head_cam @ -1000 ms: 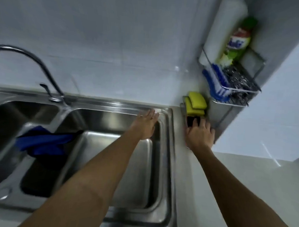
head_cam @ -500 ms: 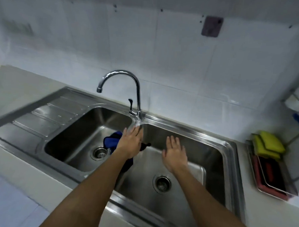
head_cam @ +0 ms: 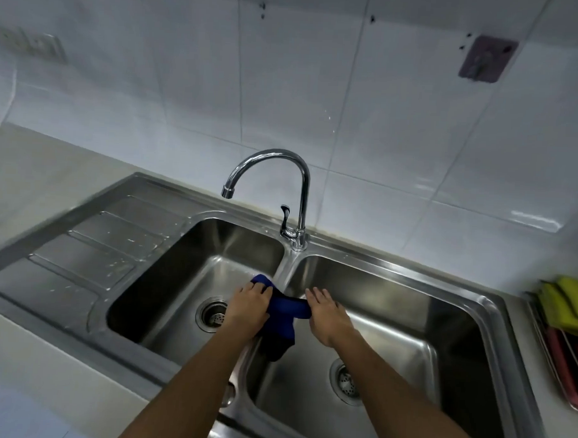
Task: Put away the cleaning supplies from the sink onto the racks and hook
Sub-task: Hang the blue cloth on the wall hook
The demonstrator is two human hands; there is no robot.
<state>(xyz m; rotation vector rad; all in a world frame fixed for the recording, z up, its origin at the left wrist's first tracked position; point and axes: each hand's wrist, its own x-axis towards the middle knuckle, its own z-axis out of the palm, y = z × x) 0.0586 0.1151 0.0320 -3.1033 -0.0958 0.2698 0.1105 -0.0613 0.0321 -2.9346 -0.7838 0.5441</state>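
Observation:
A dark blue cloth (head_cam: pixel 285 313) is draped over the divider between the two basins of the steel sink (head_cam: pixel 391 273). My left hand (head_cam: pixel 249 305) is curled over the cloth's left end, gripping it. My right hand (head_cam: pixel 326 315) lies flat with fingers spread on the cloth's right end, resting against it without closing. A grey wall hook (head_cam: pixel 486 60) is stuck on the tiles at the upper right. The sponge rack (head_cam: pixel 569 360) with yellow-green sponges (head_cam: pixel 567 302) stands on the counter at the right edge.
The chrome faucet (head_cam: pixel 290 199) arches over the divider just behind my hands. A ribbed drainboard (head_cam: pixel 91 243) spreads left of the basins. Each basin has a drain strainer (head_cam: pixel 212 314). A wall socket (head_cam: pixel 33 43) is at the far left.
The view swung left from the corner rack to the sink. Both hands moved from the rack side to the divider; the left hand closed on the blue cloth and the right came down on it.

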